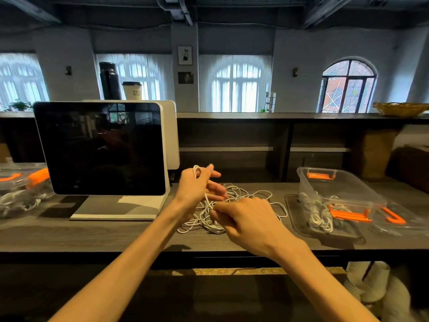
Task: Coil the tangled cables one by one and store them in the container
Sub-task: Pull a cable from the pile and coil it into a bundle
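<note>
While the left hand (197,184) loops a white cable (197,169), the right hand (246,219) pinches it.

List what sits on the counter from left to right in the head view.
Closed container → monitor → left hand → tangled cables → open container holding coiled cables → clear lid.

Two hands (197,184), two containers (336,189)

Both hands (199,187) (246,219) raised together, fingers pinching.
</note>
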Demonstrator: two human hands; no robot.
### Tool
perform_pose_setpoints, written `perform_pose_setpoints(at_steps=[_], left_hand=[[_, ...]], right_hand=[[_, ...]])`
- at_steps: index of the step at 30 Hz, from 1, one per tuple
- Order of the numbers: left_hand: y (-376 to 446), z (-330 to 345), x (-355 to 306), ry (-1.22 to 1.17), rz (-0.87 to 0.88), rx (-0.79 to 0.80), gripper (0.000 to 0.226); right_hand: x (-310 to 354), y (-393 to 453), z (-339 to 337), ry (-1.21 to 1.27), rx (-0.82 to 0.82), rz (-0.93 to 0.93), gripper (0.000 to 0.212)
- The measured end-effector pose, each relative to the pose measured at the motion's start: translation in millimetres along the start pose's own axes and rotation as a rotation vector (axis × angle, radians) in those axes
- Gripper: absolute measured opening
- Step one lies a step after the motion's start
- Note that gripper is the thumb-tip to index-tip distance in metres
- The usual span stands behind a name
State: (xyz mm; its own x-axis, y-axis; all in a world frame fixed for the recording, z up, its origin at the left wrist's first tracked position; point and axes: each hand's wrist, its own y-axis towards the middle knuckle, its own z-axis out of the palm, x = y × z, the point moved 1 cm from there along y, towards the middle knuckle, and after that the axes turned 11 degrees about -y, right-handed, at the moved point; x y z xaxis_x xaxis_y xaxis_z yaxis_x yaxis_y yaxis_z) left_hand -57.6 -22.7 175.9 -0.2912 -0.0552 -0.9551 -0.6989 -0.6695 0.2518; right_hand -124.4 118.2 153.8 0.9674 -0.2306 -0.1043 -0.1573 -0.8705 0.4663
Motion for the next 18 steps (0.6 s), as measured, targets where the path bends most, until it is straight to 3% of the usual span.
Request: perform_pose_setpoints(at_steps=[4, 7, 10, 14, 18], left_hand=[[-5.8, 3.6, -1.0, -0.008, -0.117, 0.126, 0.030], [-11.1, 7.6, -4.6, -0.248, -0.275, 0.172, 0.027], [-12.8, 7.0, -6.7, -0.480, -0.366, 0.109, 0.026], [-9.6, 3.1, -4.8, -0.313, -0.327, 0.085, 0.033], [-7.6, -1.5, -9.3, -0.137, -0.260, 0.086, 0.037]], right_hand=[[7.8, 2.0, -22.7, -0.054, 0.038, -0.108, 0.020], [9.4, 2.7, -27.4, -0.079, 0.121, -0.065, 0.018], [6.9, 3.2, -24.6, -0.119, 0.161, 0.026, 0.024], [2.7, 3.6, -21.7, -0.079, 0.050, 0.025, 0.022], [-10.9, 2.3, -25.9, 0.260, -0.089, 0.087, 0.017]])
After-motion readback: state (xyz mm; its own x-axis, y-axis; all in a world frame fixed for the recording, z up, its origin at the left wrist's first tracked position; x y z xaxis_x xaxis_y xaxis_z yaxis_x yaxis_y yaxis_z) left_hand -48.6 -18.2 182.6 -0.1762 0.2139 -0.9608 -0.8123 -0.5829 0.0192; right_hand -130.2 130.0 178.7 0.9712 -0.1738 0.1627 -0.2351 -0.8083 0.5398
